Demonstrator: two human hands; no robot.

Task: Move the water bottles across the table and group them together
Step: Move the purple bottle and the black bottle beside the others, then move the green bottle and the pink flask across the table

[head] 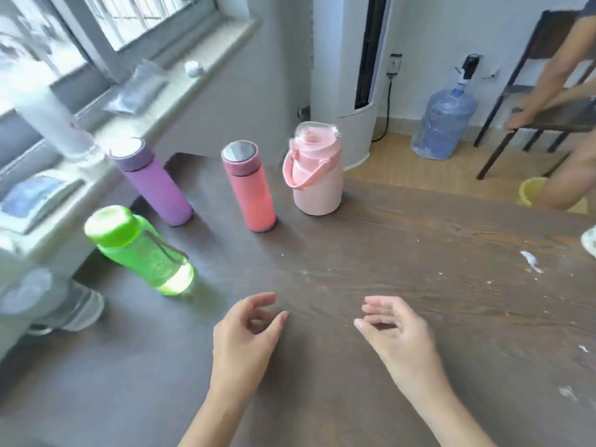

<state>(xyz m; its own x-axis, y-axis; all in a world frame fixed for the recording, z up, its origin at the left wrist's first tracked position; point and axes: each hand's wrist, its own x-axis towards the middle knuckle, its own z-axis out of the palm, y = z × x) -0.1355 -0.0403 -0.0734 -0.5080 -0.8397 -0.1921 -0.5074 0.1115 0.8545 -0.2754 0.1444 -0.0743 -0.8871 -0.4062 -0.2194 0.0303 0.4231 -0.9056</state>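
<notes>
Several bottles stand on the dark wooden table [387, 253]. A clear green bottle [142, 250] is at the left. Behind it rises a purple flask [151, 182], then a coral-pink flask [250, 187] with a metal cap. A wide pale-pink jug [314, 169] with a carry strap stands to the right of that. My left hand [245, 337] and my right hand [396, 333] hover low over the table's near middle, fingers loosely curled and apart, holding nothing. Both hands are well short of the bottles.
A windowsill [135, 124] with bags and a scale borders the table's left side. Another person [558, 91] at the far right grips a dark chair. A yellow cup [532, 191] sits at the table's right edge. A large blue water jug [443, 124] stands on the floor.
</notes>
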